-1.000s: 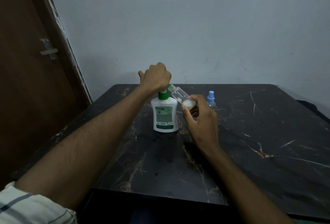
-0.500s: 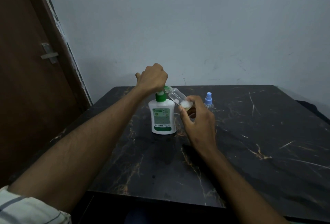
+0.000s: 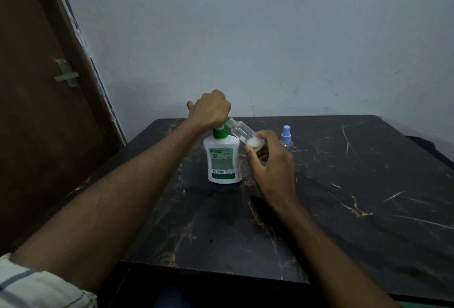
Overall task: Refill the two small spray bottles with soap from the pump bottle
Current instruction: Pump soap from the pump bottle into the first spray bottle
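Observation:
A white pump bottle (image 3: 223, 160) with a green collar stands on the black marble table (image 3: 344, 197). My left hand (image 3: 211, 109) is curled over its pump head, which it hides. My right hand (image 3: 272, 162) pinches the base of a small clear bottle (image 3: 242, 132), uncapped and tilted with its mouth at the pump's nozzle. A little whitish soap sits in its low end. A second small spray bottle (image 3: 286, 138) with a blue spray top stands upright just right of my right hand.
A brown door (image 3: 36, 111) with a metal latch (image 3: 66, 76) stands at the left, close to the table's corner. A pale wall (image 3: 270, 37) rises right behind the table. The table's near edge (image 3: 221, 272) runs across the bottom.
Both hands keep their hold on the pump and the small bottle. The view has shifted slightly, so everything sits a bit lower and left. The soap level looks the same.

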Demonstrator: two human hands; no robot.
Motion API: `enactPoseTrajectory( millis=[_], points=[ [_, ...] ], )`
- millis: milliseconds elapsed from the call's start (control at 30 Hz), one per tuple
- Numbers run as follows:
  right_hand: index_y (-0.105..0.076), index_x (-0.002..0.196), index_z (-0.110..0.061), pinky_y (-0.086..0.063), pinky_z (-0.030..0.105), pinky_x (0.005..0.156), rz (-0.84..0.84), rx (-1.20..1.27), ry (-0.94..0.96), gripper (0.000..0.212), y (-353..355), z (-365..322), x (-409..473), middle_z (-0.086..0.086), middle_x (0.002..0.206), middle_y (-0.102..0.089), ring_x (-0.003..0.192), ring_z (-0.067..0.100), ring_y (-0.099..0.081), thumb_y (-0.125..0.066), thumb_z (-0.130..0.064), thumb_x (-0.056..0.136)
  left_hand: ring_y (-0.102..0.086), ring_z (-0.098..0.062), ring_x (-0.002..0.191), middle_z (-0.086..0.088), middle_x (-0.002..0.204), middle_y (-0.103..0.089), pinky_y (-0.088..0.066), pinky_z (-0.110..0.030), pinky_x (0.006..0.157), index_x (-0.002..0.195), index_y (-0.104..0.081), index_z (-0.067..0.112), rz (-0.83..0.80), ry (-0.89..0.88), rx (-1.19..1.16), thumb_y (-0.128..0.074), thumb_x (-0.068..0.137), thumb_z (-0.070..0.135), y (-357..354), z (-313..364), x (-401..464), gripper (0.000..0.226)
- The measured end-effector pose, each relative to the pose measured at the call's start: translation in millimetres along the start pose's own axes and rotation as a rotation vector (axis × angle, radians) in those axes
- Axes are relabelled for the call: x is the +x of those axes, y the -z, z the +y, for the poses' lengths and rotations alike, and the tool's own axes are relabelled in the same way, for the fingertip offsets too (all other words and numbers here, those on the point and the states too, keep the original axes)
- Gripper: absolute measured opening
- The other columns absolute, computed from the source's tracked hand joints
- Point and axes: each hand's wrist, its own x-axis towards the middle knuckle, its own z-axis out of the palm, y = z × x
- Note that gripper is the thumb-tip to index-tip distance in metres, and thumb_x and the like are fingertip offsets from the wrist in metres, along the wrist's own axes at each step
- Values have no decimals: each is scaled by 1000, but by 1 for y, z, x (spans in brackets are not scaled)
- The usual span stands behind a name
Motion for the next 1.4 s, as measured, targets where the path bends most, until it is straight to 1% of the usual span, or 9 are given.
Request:
enactPoseTrajectory(
  millis=[167, 333, 500, 700, 833, 1000, 1133, 1333, 1400],
  points=[
    [-58, 117, -23, -58, 20, 70, 0, 11, 10, 22, 1, 0, -1, -17, 97, -62, 87, -2, -64, -69, -27, 99, -65, -29, 107, -7, 110, -75, -30, -47, 90, 116, -69, 11, 30, 6, -18, -45, 101, 14, 8, -1, 3, 29],
    [-58, 119, -22, -58, 21, 71, -13, 10, 8, 24, -1, 0, -1, -15, 99, -63, 87, -2, -64, -68, -30, 98, -58, -24, 103, -7, 124, -70, -28, -47, 93, 118, -70, 11, 11, -8, 43, -48, 105, 16, 1, 0, 0, 26],
    [-58, 117, -21, -59, 24, 71, -10, 18, 7, 23, 0, 0, -1, -14, 99, -64, 87, 0, -65, -68, -29, 99, -58, -24, 101, -7, 118, -72, -28, -48, 94, 118, -69, 10, 21, -20, 57, -51, 102, 15, 13, 2, 2, 25],
    [-58, 117, -22, -58, 21, 71, -14, 19, 8, 22, 1, -1, -1, -17, 98, -61, 88, -2, -64, -68, -29, 98, -58, -23, 105, -8, 126, -68, -32, -49, 99, 118, -70, 10, -11, -25, 75, -47, 107, 17, 3, 1, -1, 26],
    [-59, 117, -20, -57, 19, 71, -3, 31, 7, 22, 2, 1, -1, -13, 99, -64, 89, -1, -65, -69, -27, 98, -63, -28, 108, -8, 116, -73, -26, -46, 91, 118, -68, 10, 24, -21, 40, -49, 102, 15, 11, 3, 3, 26],
    [-59, 119, -19, -56, 16, 71, -21, 26, 8, 24, 1, -1, -2, -12, 101, -65, 88, -2, -64, -68, -29, 99, -62, -27, 110, -7, 125, -70, -27, -46, 92, 117, -70, 11, -7, -25, 65, -49, 104, 17, -1, -2, 3, 25],
    [-59, 119, -19, -55, 16, 72, -19, 24, 2, 24, 2, 0, -1, -12, 100, -65, 91, -2, -64, -68, -28, 99, -62, -29, 105, -7, 116, -71, -27, -49, 93, 116, -67, 11, 30, -28, 37, -51, 100, 17, 10, 0, 5, 24],
    [-59, 118, -20, -55, 15, 71, -25, 9, -1, 23, 2, 0, -2, -15, 98, -63, 92, -3, -63, -68, -31, 99, -61, -29, 106, -8, 117, -70, -24, -49, 91, 115, -66, 12, 5, -35, 41, -48, 101, 19, 3, 0, 2, 24],
    [-59, 118, -20, -52, 11, 70, -25, 13, 2, 23, 3, -1, -2, -17, 97, -62, 93, -5, -63, -67, -32, 100, -62, -30, 103, -8, 114, -71, -24, -48, 90, 114, -66, 11, 15, -42, 38, -48, 99, 18, 9, 1, 1, 25]
  ],
)
